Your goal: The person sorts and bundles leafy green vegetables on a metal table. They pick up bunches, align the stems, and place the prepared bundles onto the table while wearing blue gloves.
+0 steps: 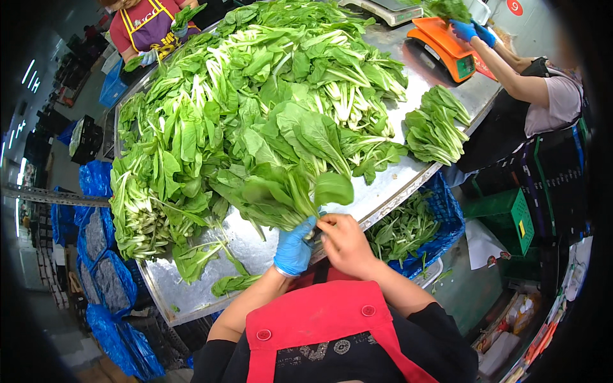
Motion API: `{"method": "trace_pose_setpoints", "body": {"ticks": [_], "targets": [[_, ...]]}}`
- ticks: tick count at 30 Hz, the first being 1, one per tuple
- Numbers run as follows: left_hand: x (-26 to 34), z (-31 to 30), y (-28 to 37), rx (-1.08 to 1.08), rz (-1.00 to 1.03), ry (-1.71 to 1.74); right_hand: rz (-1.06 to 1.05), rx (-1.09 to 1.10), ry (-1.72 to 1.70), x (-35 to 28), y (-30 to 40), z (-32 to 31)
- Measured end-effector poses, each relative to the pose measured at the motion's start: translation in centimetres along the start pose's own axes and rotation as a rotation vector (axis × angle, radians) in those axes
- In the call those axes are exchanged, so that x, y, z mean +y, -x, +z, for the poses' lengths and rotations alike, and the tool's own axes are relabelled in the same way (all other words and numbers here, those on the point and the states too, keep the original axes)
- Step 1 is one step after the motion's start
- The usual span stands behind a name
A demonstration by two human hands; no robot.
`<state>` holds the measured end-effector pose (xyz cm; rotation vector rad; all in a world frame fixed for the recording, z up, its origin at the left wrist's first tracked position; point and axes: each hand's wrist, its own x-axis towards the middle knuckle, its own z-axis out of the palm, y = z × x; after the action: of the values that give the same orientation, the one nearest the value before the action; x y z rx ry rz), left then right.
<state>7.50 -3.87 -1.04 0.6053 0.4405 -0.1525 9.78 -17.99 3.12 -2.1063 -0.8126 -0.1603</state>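
My left hand [294, 248], in a blue glove, is closed around the stem ends of a bunch of leafy greens [282, 194] at the table's near edge. My bare right hand [346, 243] pinches at a stem of this bunch, close beside the gloved fingers; one round leaf stands out above it. A large heap of leafy greens [268, 95] with pale stems covers much of the metal table [354, 201] beyond my hands. A separate pile of greens [436, 124] lies at the right edge. Loose leaves [234, 284] lie at the near left.
Below the table's right edge stands a blue-lined crate [450, 210] holding leaves. An orange scale [443, 48] and a grey scale [388, 10] stand at the far right. A gloved co-worker holds greens over the orange scale; another co-worker stands at the far left. Blue plastic bags [119, 340] lie at left.
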Motion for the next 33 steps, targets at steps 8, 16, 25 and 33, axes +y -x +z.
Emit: {"method": "trace_pose_setpoints", "body": {"ticks": [8,16,25,33], "targets": [[0.8,1.6,-0.2,0.058,0.011,-0.006,0.378,0.236,0.272,10.1,-3.7,0.6],[0.3,1.1,-0.4,0.067,0.041,-0.019,0.326,0.018,-0.262,4.4,-4.0,-1.0],[1.8,3.6,-1.1,0.092,-0.004,0.121,0.060,0.288,-0.688,0.2,1.1,-3.8],[4.3,2.1,-0.4,-0.001,0.214,-0.067,0.415,-0.236,0.598,4.8,4.5,-12.8]]}}
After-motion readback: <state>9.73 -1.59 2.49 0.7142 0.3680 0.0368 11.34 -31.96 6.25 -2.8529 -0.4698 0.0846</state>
